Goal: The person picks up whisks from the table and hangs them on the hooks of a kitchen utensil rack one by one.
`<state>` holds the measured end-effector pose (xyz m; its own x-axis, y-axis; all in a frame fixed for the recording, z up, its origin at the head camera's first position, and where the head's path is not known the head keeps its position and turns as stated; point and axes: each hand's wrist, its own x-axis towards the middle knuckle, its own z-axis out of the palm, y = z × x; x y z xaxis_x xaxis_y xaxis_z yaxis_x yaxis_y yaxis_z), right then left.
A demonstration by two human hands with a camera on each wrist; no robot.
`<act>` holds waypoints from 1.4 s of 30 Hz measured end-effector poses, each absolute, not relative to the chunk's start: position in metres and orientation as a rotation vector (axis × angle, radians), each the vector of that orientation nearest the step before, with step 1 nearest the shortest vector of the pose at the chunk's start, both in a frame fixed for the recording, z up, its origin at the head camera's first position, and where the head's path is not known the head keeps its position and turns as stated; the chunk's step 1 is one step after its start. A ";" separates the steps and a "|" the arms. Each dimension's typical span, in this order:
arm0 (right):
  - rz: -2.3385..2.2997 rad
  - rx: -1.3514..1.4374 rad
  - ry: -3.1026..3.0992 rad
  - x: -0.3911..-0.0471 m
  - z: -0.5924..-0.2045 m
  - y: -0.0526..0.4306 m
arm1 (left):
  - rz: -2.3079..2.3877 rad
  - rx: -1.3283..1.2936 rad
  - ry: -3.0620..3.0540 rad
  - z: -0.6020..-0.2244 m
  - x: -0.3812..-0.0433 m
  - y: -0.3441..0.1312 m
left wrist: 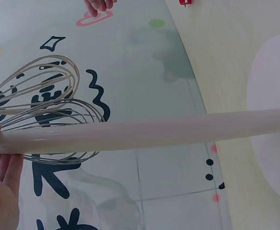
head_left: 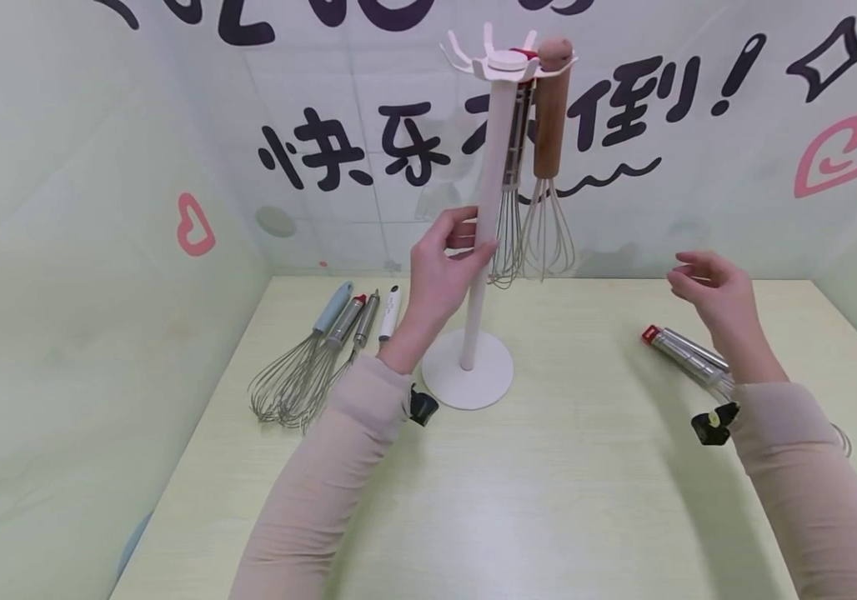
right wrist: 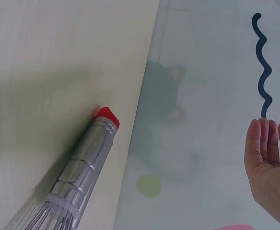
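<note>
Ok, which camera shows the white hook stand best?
The head view: the white hook stand shows from hooks to base, the left hand overlapping its pole. Left wrist shows only pole and part of the base; right wrist, none of it.

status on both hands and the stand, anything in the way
Left hand gripping white stand. Right hand empty, raised. Wooden-handled whisk hanging. No obstruction evident.

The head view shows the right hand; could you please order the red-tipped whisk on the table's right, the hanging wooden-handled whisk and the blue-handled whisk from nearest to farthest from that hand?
1. Red-tipped whisk: below the right hand.
2. Wooden-handled whisk: hanging from the white stand, left of the hand.
3. Blue-handled whisk: on the table's left.
</note>
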<state>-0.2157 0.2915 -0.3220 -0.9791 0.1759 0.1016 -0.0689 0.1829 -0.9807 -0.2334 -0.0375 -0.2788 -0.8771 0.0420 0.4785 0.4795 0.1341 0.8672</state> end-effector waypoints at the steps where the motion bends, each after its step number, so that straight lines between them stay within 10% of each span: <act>1: 1.901 -0.109 -2.256 -0.216 -0.323 0.293 | -1.796 -0.501 -2.077 -0.279 -0.233 -0.037; 42: 1.140 -0.169 -2.880 -0.200 -0.380 0.336 | -1.707 -0.557 -2.040 -0.285 -0.235 -0.039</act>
